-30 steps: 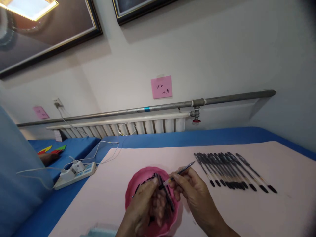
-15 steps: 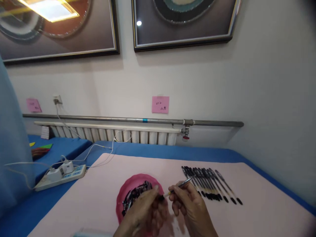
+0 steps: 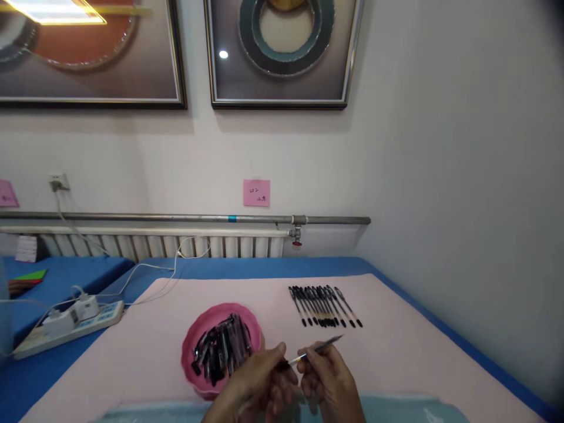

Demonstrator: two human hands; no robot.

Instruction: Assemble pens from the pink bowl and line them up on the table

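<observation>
Between my two hands is a slim pen point(image 3: 328, 343) with a dark pointed end and a pale, yellowish section. My right hand point(image 3: 328, 376) pinches it along its middle, the point sticking out to the upper right. My left hand point(image 3: 259, 382) closes thumb and fingers around its dark other end, which is mostly hidden. Just left of my hands, a pink scalloped bowl point(image 3: 187, 335) holds a heap of dark and clear pen parts point(image 3: 224, 346). Beyond my right hand, several similar pens point(image 3: 324, 305) lie side by side, black ends towards me.
Pink paper point(image 3: 396, 346) covers the blue table point(image 3: 247, 267). A white power strip point(image 3: 106, 317) with plugged-in chargers and loose white cables lies at the left. Pale blue cloth point(image 3: 388, 405) shows at the near edge. A radiator point(image 3: 215, 245) and pipe run along the wall behind.
My view has turned to the right and the scene has shifted left. More of the bowl shows. Both hands still hold the pen, now lower and nearer me relative to the row.
</observation>
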